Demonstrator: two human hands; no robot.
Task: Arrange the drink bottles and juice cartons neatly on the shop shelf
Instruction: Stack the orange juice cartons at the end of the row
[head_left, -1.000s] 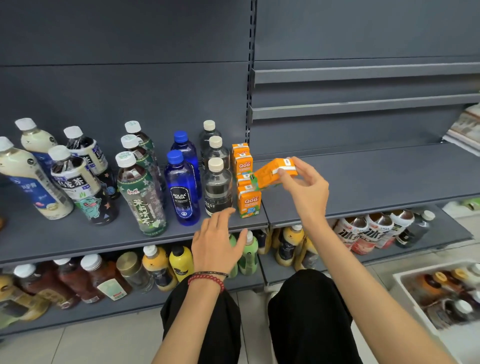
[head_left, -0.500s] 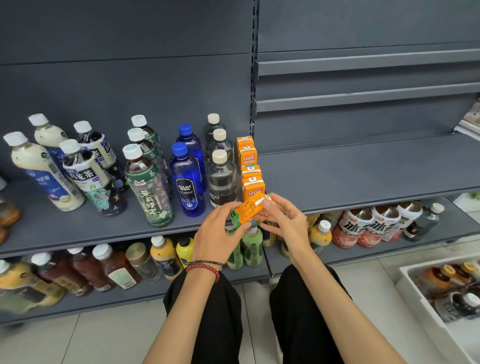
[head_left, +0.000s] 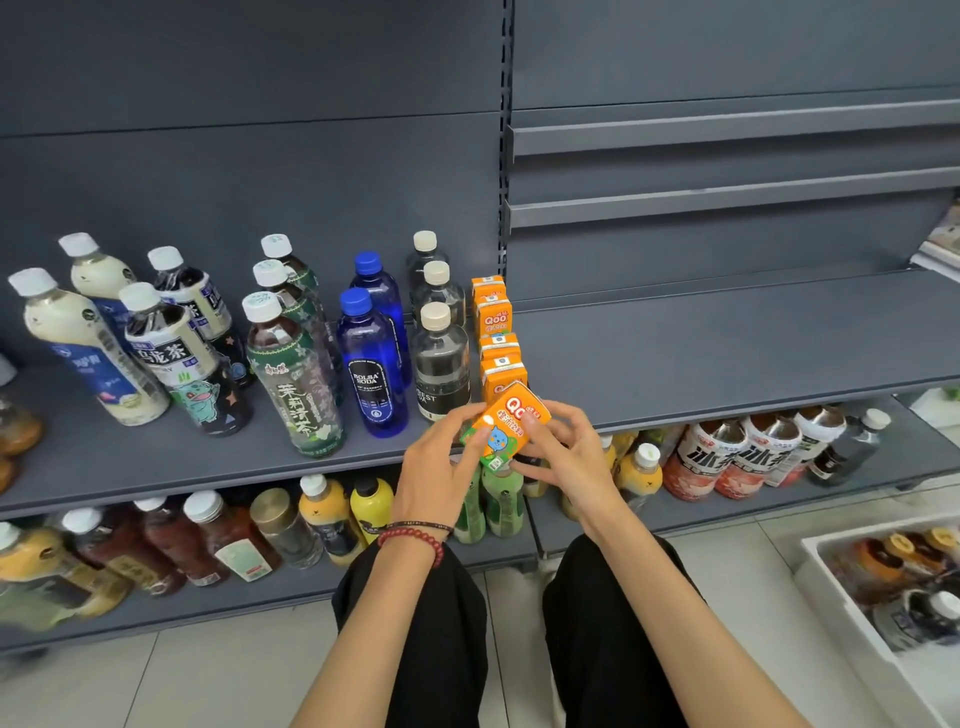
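Observation:
An orange Qoo juice carton (head_left: 506, 428) is held tilted in front of the shelf edge, its printed face toward me. My left hand (head_left: 439, 467) pinches its left side and my right hand (head_left: 563, 452) grips its right side. Behind it a row of several orange juice cartons (head_left: 496, 338) runs front to back on the grey middle shelf (head_left: 701, 353). Left of that row stand clear bottles with beige caps (head_left: 441, 358), two blue soda bottles (head_left: 371, 369), green-label tea bottles (head_left: 293, 374) and white-capped tea and milk drinks (head_left: 171, 358).
The shelf's right half is bare. The lower shelf (head_left: 878, 483) holds yellow, green, brown and red-label bottles. A white crate (head_left: 836, 587) of bottles sits on the floor at the right. My knees in black trousers are below my hands.
The carton came from the shelf at the right down to the shelf edge. My left hand joined my right on it, and its printed face has turned toward me.

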